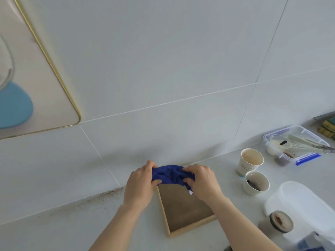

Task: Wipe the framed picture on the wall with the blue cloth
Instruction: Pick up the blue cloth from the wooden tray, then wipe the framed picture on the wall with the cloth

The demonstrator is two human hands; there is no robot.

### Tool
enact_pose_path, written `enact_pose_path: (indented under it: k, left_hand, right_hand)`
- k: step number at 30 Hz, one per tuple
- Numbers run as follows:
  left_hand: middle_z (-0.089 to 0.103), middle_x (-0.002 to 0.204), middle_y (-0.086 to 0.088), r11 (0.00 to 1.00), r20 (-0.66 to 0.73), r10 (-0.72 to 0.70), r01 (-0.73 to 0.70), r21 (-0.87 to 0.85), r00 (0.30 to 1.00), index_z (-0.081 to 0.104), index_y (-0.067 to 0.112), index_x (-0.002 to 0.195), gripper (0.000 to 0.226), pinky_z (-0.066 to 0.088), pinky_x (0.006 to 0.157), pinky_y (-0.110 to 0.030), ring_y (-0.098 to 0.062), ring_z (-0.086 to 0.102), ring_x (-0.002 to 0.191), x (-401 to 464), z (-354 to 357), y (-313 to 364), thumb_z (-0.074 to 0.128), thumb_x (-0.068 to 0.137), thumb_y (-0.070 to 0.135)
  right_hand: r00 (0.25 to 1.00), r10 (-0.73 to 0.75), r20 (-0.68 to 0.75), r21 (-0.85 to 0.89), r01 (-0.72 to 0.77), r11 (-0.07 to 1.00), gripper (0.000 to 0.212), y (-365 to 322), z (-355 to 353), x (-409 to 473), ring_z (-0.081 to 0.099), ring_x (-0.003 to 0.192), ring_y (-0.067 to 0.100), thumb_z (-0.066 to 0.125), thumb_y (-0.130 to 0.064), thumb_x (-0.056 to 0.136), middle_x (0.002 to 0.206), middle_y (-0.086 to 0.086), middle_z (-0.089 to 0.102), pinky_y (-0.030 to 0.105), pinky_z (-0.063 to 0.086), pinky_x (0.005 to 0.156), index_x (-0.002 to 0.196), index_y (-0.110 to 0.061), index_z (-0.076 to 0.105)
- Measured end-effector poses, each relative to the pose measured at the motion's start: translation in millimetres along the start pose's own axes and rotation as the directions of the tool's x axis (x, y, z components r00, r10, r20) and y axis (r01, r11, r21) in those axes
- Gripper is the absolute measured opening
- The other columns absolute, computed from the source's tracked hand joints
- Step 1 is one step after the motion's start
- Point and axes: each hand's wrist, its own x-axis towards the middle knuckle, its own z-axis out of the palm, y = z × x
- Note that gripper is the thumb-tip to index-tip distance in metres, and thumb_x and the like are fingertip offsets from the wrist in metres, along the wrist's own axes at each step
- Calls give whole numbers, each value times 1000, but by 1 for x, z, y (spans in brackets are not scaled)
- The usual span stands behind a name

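Both hands, left hand (140,182) and right hand (201,180), are clamped on the bunched blue cloth (172,173) above the wooden tray (183,207); the picture (36,84) hangs at ten o'clock, untouched; the next move, I think, is lifting the cloth there.

wall (163,60): pale grey tiles, thin white grout | counter (54,232): below wall, pale, brown specks along joint | light: soft, even
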Motion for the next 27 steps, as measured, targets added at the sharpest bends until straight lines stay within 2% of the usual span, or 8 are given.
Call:
enact_pose_path:
  k: [4,8,14,17,19,22,23,27]
  left_hand:
    - [71,104,6,1000,-71,11,-11,0,997,55,23,112,27,44,76,-31,-24,64,95,-5,-37,-2,71,92,32]
    - [71,101,7,1000,-138,0,-4,-30,990,55,25,109,24,47,75,-33,-24,64,91,-12,-76,-12,70,92,32]
    - [67,91,12,997,-248,-3,-15,-72,969,57,26,108,23,43,70,-30,-22,63,87,-28,-134,-32,71,91,33]
    - [65,90,13,995,-311,-6,-24,-93,950,57,27,107,23,43,69,-28,-21,63,86,-38,-163,-45,71,91,35]
    - [66,91,14,995,-347,-5,-30,-93,938,57,28,108,24,44,69,-28,-21,63,86,-44,-183,-55,71,91,37]
    - [59,82,15,998,-423,13,-40,-56,906,61,29,106,26,43,71,-29,-20,60,85,-53,-211,-70,75,87,39]
    - [58,78,16,997,-454,25,-53,-48,891,63,29,104,26,43,71,-28,-20,59,83,-55,-221,-74,78,85,39]
    - [68,79,17,968,-488,-26,-99,-229,872,64,36,95,20,42,66,-21,-9,61,81,-63,-254,-82,79,82,37]
  right_hand:
    - [998,-61,-21,-16,60,998,20,-34,-16,-3,67,86,34,66,-8,86,93,10,75,47,58,78,103,-11,77]
    - [991,-127,-31,-38,126,991,22,-73,-27,-8,67,89,32,64,-8,87,95,8,76,46,57,80,104,-13,77]
    - [978,-197,-73,16,198,980,18,-136,-29,-18,69,71,24,64,-8,84,74,2,76,43,59,73,90,-19,77]
    - [973,-222,-65,26,224,974,20,-172,-30,-25,69,72,21,64,-7,84,72,2,77,41,59,75,90,-19,78]
    - [968,-238,-76,65,243,968,19,-197,-30,-29,69,68,18,66,-9,83,70,2,77,39,59,72,89,-22,79]
    - [967,-230,-109,184,247,951,19,-234,-31,-38,64,51,11,68,-6,85,66,4,78,19,52,47,90,-21,79]
    - [968,-223,-118,242,246,938,19,-247,-31,-42,63,45,11,69,-5,86,66,5,78,18,49,42,89,-20,79]
    - [970,-168,-173,445,229,865,12,-296,-31,-49,74,55,23,76,-10,83,67,2,80,32,60,52,80,-22,78]
